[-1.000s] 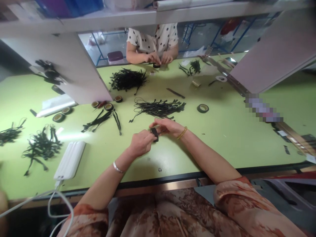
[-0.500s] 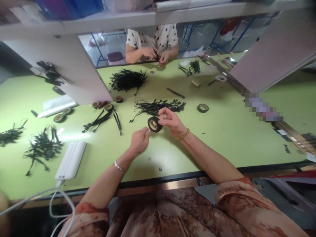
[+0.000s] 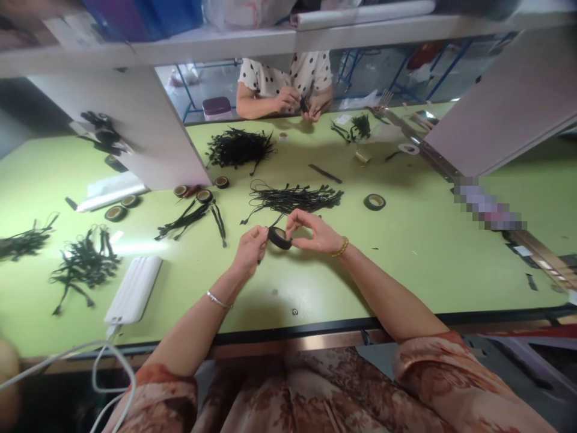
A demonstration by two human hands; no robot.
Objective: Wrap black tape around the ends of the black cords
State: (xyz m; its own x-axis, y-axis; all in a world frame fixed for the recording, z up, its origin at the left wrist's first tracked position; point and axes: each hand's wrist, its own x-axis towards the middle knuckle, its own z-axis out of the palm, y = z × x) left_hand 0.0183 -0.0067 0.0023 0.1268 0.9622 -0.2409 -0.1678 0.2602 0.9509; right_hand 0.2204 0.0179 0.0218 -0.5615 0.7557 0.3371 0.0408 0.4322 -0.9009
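A roll of black tape [image 3: 280, 239] is between my two hands, tilted above the green table. My right hand [image 3: 315, 233] grips its right side between thumb and fingers. My left hand [image 3: 250, 248] is closed at the roll's left edge, with a small dark end showing below the fingers; what exactly it pinches is too small to make out. Just beyond my hands lies a bundle of black cables [image 3: 297, 197], and one thin cable runs from it toward the tape roll.
A white power bank [image 3: 134, 290] with a white cord lies at the left. Black cable piles [image 3: 238, 147] and more tape rolls [image 3: 374, 201] are spread over the green table [image 3: 406, 264]. Across it, a person [image 3: 285, 90] handles something dark. A shelf [image 3: 252, 43] runs overhead.
The tape roll has tilted flatter and dropped slightly. My right hand has closed around its side, and my left hand has turned, with its fingers now at the roll's upper left.
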